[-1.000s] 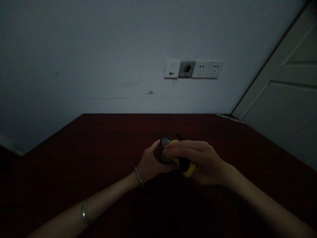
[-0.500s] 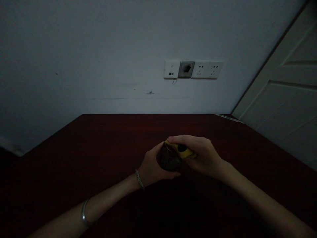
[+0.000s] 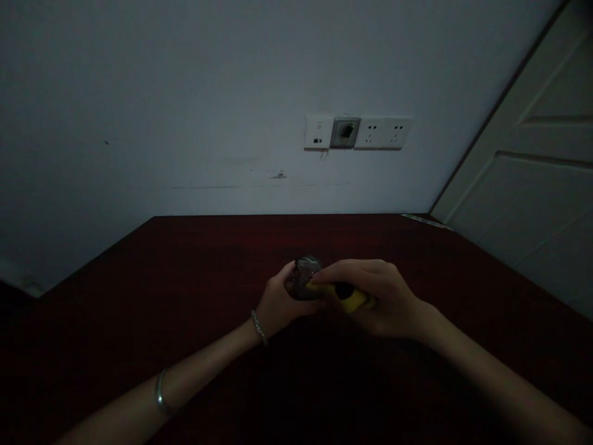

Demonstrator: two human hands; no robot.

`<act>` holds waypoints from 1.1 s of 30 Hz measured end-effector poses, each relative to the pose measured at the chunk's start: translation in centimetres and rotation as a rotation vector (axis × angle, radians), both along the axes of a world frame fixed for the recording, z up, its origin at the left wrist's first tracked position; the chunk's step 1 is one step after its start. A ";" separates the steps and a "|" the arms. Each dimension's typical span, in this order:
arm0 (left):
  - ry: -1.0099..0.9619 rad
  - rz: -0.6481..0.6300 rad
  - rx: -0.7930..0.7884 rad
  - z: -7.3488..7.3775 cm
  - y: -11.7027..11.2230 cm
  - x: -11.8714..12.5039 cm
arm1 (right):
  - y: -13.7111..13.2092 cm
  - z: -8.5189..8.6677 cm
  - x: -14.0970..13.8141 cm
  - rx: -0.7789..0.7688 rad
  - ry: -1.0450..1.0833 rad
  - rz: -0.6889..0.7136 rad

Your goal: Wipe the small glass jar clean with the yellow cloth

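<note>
Near the middle of the table, my left hand (image 3: 277,304) is wrapped round a dark, rounded object (image 3: 303,287) with a greyish, shiny upper part; the dim light hides what kind it is. My right hand (image 3: 377,293) grips a yellow hand tool (image 3: 354,300) with a black oval patch on its side. One finger lies along the tool, and its front end meets or overlaps the right side of the rounded object. Whether it has a blade I cannot make out.
The dark red table (image 3: 222,247) runs back to a pale wall (image 3: 208,93). Wall sockets (image 3: 380,133) and a grey-framed plate (image 3: 345,133) are mounted above it. A thin strip (image 3: 426,221) lies by the back right corner, beside a panelled white door (image 3: 532,185).
The rounded object has tilted and shifted slightly up and left, showing its greyish top. My right hand and the yellow tool have moved a little lower, with the tool's front end now over the object.
</note>
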State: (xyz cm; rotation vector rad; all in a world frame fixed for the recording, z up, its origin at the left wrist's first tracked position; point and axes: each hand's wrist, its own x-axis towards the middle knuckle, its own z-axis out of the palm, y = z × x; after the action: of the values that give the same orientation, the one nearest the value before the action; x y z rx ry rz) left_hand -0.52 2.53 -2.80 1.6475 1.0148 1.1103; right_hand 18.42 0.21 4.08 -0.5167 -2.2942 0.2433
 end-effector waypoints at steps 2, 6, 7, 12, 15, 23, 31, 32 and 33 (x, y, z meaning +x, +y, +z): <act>-0.075 -0.023 -0.027 0.0 0.0 0.1 | 0.1 -0.1 0.3 0.008 0.014 -0.049; -0.173 -0.044 -0.064 -0.2 -0.1 0.4 | 0.6 -0.4 0.7 0.070 0.066 -0.136; -0.180 -0.043 -0.076 -0.3 -0.1 0.4 | 0.8 -0.5 0.8 0.082 0.079 -0.156; -0.174 -0.055 -0.099 -0.3 -0.4 0.4 | 1.4 -0.8 0.8 0.105 0.107 -0.234; -0.174 -0.062 -0.086 -0.4 -0.5 0.5 | 1.4 -0.8 0.8 0.102 0.121 -0.259; -0.219 -0.045 -0.112 -0.4 -0.7 0.8 | 0.9 -0.7 1.0 0.129 0.118 -0.267; -0.273 -0.049 -0.217 -1.3 -0.6 1.1 | 1.1 -1.8 1.6 0.103 0.116 -0.350; -0.288 -0.028 -0.231 -1.2 -0.6 1.1 | 1.1 -1.6 1.7 0.087 0.105 -0.358; -0.297 -0.021 -0.247 -1.0 -0.6 1.0 | 1.1 -1.4 1.8 0.067 0.112 -0.368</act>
State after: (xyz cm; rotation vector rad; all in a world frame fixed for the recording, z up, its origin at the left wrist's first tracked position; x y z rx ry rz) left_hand 0.50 1.93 -3.80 1.2522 0.8989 1.1272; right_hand 20.26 1.34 2.72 -0.8537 -2.0464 0.0142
